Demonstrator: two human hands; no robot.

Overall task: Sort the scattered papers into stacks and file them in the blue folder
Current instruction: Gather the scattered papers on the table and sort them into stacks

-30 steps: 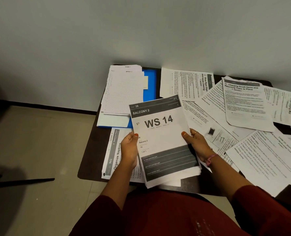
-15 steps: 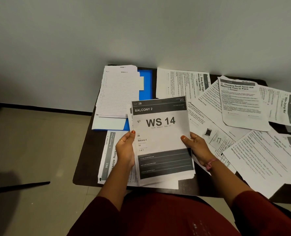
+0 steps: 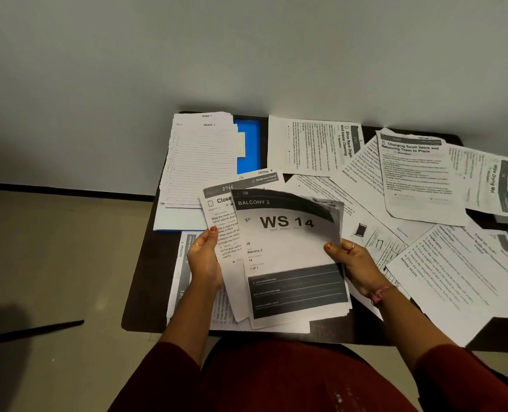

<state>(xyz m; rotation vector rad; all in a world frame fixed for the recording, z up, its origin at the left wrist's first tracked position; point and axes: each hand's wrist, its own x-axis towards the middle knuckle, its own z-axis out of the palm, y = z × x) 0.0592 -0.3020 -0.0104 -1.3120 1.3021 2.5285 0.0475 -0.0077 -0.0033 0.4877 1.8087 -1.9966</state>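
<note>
I hold a stack of papers over the front of the dark table (image 3: 141,281). The "WS 14" sheet (image 3: 288,248) is on top and my right hand (image 3: 352,267) pinches its right edge, the top corner curling. My left hand (image 3: 205,261) grips the left edge of the sheets beneath, where a "Close" sheet (image 3: 221,224) now shows. The blue folder (image 3: 248,145) lies at the back left, mostly covered by a stack of lined papers (image 3: 200,162). Several scattered printed papers (image 3: 425,173) cover the right half of the table.
A wall stands right behind the table. One loose sheet (image 3: 184,263) lies under my left hand at the table's left front. The tiled floor (image 3: 53,263) is to the left. My dark red sleeves and lap fill the bottom of the view.
The stack has fanned apart: the "WS 14" sheet shifted right with my right hand, uncovering the "Close" sheet held by my left hand. Its top edge now curls.
</note>
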